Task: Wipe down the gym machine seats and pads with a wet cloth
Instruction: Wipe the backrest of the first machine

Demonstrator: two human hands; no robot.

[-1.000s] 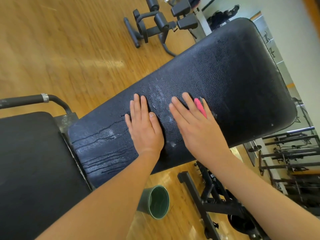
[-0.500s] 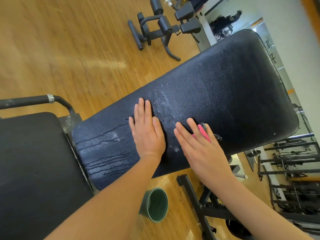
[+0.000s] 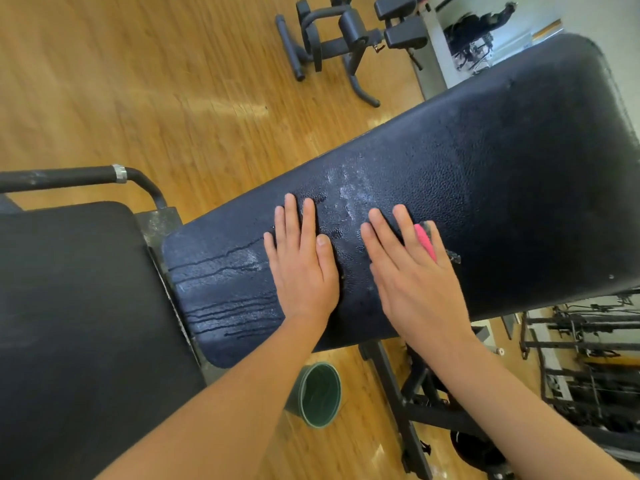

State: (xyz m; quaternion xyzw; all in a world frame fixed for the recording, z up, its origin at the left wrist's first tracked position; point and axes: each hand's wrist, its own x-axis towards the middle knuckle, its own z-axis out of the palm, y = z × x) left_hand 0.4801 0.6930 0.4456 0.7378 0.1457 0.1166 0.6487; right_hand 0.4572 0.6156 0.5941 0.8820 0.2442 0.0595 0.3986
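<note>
A long black back pad of a gym bench slopes up toward the far right, wet, with water streaks running toward its lower left end. My left hand lies flat on the pad with straight fingers. My right hand also lies flat beside it, pressing a pink cloth against the pad; only a strip of the cloth shows past my fingers. The black seat pad lies at the left, below the back pad's lower end.
A green bucket stands on the wooden floor under the bench, beside the bench's black frame. A black handle bar juts out at the left. Other gym machines stand far off, and weight racks at the right.
My right hand with the pink cloth slid down the pad toward me, then back up and to the right. My left hand stayed flat in about the same place.
</note>
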